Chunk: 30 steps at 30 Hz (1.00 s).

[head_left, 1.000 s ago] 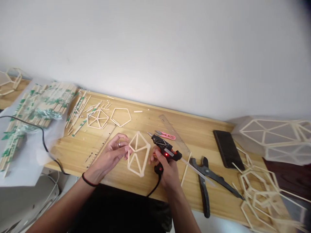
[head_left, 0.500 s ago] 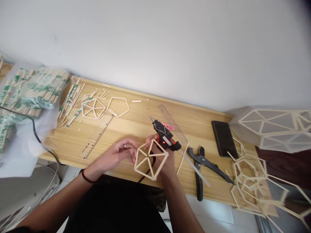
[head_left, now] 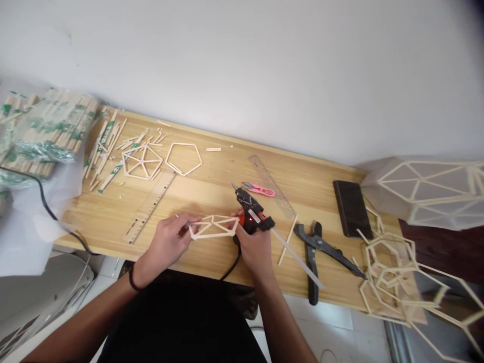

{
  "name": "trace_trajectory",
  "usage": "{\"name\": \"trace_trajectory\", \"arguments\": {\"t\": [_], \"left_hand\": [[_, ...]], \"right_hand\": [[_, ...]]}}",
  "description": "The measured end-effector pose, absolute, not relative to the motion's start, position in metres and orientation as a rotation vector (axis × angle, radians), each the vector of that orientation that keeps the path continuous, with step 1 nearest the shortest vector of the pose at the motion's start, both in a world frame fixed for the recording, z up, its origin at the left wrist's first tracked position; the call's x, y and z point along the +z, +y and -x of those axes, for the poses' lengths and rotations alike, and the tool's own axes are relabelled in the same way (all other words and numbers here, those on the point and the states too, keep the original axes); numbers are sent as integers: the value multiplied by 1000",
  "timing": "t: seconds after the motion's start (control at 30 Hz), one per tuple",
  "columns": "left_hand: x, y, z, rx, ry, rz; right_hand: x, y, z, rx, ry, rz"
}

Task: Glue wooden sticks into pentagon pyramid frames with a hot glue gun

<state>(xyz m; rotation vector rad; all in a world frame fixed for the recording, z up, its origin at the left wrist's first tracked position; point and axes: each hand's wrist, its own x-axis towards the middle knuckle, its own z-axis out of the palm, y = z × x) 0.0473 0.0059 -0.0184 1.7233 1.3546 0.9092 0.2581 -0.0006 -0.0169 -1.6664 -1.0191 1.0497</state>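
My left hand [head_left: 168, 243] grips the left corner of a pentagon frame of thin wooden sticks [head_left: 214, 227], held almost flat above the wooden table [head_left: 212, 194]. My right hand [head_left: 254, 248] holds a black and orange glue gun [head_left: 252, 212] with a red light on; its nozzle points away to the upper left. The fingers of that hand also touch the frame's right corner. A glue stick juts from the gun's back toward the lower right. The gun's black cord drops over the table's front edge.
Two more stick pentagons [head_left: 142, 161] [head_left: 184, 158] lie at the back left beside loose sticks and bags of chopsticks [head_left: 49, 132]. Two rulers [head_left: 149, 206] [head_left: 271, 186], pink snips [head_left: 259, 189], black shears [head_left: 321, 254], a phone [head_left: 352, 208] and stacked stick frames [head_left: 397, 277] lie on the table.
The pentagon frame went from lying between my hands to lifted upright in front of the right hand, then tilted almost flat. The glue gun stayed in my right hand.
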Motion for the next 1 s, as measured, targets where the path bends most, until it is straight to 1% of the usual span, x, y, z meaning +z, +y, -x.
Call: {"name": "trace_trajectory", "arguments": {"t": [0.27,0.4,0.57,1.0], "left_hand": [[-13,8,-54,877,1347,-1677],[-13,8,-55,897,1366,-1716],[-15,7,-56,915,1380,-1780],[-15,7,-56,923,1404,-1879]], "right_hand": [[0,-41,-276,981,-1236,1766],[6,-43,-268,947,-1381,1735],[1,-41,-260,965,-1515,1696],[-1,-33,-262,941,-1518,1774]]}}
